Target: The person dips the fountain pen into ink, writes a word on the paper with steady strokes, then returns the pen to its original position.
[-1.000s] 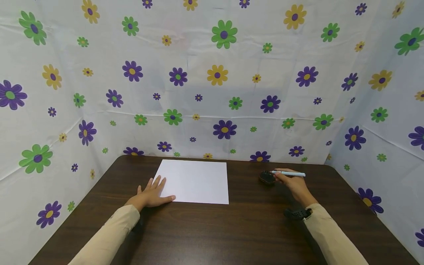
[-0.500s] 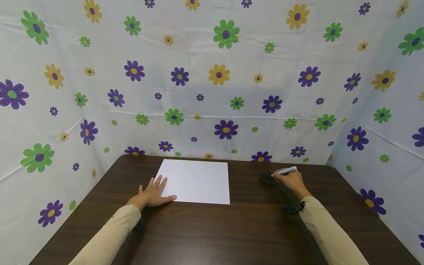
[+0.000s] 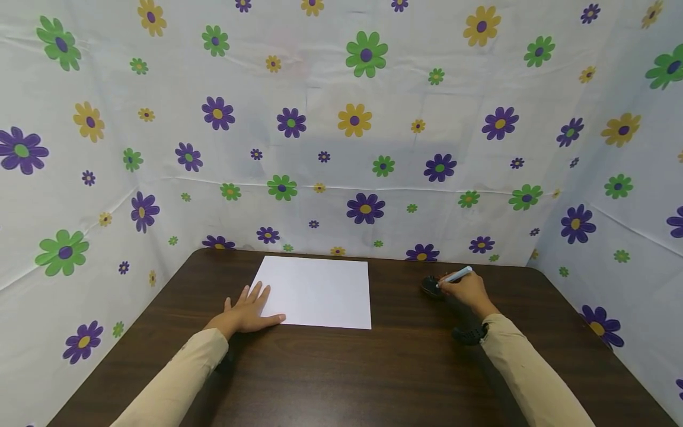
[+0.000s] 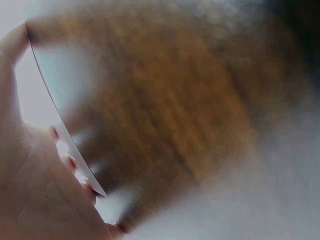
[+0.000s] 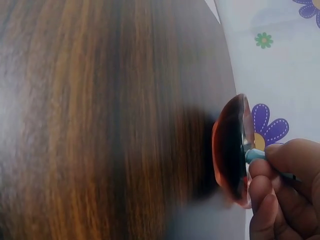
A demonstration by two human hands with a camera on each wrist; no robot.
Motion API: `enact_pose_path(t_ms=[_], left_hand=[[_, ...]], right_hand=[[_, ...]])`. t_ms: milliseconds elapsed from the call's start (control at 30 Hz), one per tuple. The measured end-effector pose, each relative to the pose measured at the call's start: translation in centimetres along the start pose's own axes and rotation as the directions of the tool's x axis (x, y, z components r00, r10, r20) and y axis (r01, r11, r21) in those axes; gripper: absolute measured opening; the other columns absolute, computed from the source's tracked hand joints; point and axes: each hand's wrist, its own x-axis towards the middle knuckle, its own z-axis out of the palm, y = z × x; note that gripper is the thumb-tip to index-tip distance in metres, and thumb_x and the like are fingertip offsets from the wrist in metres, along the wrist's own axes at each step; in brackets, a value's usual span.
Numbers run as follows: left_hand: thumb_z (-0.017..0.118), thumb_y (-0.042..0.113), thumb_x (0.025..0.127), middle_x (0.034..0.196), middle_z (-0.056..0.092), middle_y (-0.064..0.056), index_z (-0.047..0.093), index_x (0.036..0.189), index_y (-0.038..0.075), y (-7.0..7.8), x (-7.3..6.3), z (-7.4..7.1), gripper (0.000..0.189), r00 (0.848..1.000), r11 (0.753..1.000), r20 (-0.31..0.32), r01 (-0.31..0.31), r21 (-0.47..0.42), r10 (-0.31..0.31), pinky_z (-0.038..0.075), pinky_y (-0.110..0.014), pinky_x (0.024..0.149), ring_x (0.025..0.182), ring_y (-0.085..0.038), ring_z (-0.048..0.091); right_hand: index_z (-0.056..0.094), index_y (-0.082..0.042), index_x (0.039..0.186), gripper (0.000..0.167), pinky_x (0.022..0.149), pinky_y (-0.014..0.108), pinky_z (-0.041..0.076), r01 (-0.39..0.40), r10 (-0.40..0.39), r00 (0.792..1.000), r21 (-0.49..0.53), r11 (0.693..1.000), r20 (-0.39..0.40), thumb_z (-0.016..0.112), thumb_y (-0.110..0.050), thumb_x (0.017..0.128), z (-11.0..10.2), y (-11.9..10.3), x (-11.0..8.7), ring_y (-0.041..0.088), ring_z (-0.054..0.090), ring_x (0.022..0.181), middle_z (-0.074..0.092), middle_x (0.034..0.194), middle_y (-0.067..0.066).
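A blank white sheet of paper [image 3: 317,292] lies at the far left-middle of the table. My left hand [image 3: 248,312] rests on its left end with spread, straight fingers; the palm and the paper's edge also show in the left wrist view. At the right, my right hand [image 3: 469,292] pinches a pale blue pen [image 3: 458,274] between thumb and fingers. The pen's lower end meets a small, dark, rounded dish-like object [image 3: 430,287]. In the right wrist view, this object has a reddish see-through rim, and the pen end [image 5: 252,155] is at its upper side; exact contact cannot be told.
The dark wood-grain table [image 3: 320,373] has rounded far corners. White cloth with purple, green and yellow flowers [image 3: 365,209] closes off the back and both sides. A black band [image 3: 469,336] sits at the right wrist.
My right hand has shifted slightly left and turned the pen from nearly level to slanted, its lower end now at the dark object. The left hand stays on the paper.
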Motion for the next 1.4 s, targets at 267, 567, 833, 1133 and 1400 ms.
enact_pose_path(t_ms=[267,567,833,1133,1400], left_hand=[[0.041,0.087,0.073,0.16,-0.002,-0.018,0.01,0.154,0.009,-0.2,0.2,0.3,0.117,1.0,1.0,0.004,0.0,0.007,0.0,-0.014,-0.074,0.1,0.144,-0.045,-0.009],[0.041,0.087,0.073,0.16,-0.002,-0.018,0.01,0.154,0.009,-0.1,0.1,0.3,0.117,1.0,1.0,0.004,0.002,0.008,-0.002,-0.014,-0.074,0.1,0.144,-0.045,-0.01],[0.048,0.073,0.083,0.158,0.003,-0.024,0.015,0.153,0.004,2.2,-2.1,-1.6,0.104,1.0,1.0,0.026,0.006,0.013,-0.006,-0.005,-0.075,0.102,0.142,-0.049,-0.003],[0.043,0.08,0.08,0.159,-0.002,-0.021,0.011,0.154,0.006,1.5,-1.6,-1.2,0.11,0.999,1.0,0.037,0.002,-0.001,-0.002,-0.012,-0.074,0.101,0.143,-0.047,-0.008],[0.047,0.079,0.079,0.159,0.002,-0.024,0.015,0.153,0.004,1.4,-1.5,-1.2,0.11,1.0,1.0,0.022,-0.007,-0.014,0.008,-0.013,-0.075,0.099,0.142,-0.049,-0.007]], right_hand=[[0.076,-0.002,0.089,0.019,0.059,0.026,0.045,0.022,-0.022,1.0,0.007,1.0,-0.014,0.072,-0.02,0.085,0.5,-0.6,0.2,0.014,0.065,0.061,0.071,0.067,0.003],[0.076,-0.001,0.09,0.017,0.055,0.028,0.043,0.03,-0.029,0.999,0.01,1.0,-0.04,0.071,-0.017,0.086,0.6,-0.5,0.3,0.013,0.064,0.059,0.071,0.067,0.005],[0.074,0.004,0.092,0.022,0.052,0.028,0.045,0.0,0.0,0.999,-0.002,1.0,-0.048,0.071,-0.017,0.085,0.0,-0.3,0.0,0.017,0.066,0.06,0.072,0.072,0.012],[0.072,0.006,0.085,0.028,0.051,0.029,0.043,-0.031,0.027,0.998,-0.057,0.998,-0.061,0.073,-0.022,0.083,-0.5,0.2,-0.6,0.02,0.059,0.06,0.068,0.071,0.015],[0.075,0.0,0.082,0.022,0.052,0.029,0.043,0.001,-0.003,0.999,-0.062,0.998,-0.033,0.073,-0.022,0.084,-0.3,0.0,-0.9,0.015,0.06,0.058,0.068,0.067,0.007]])
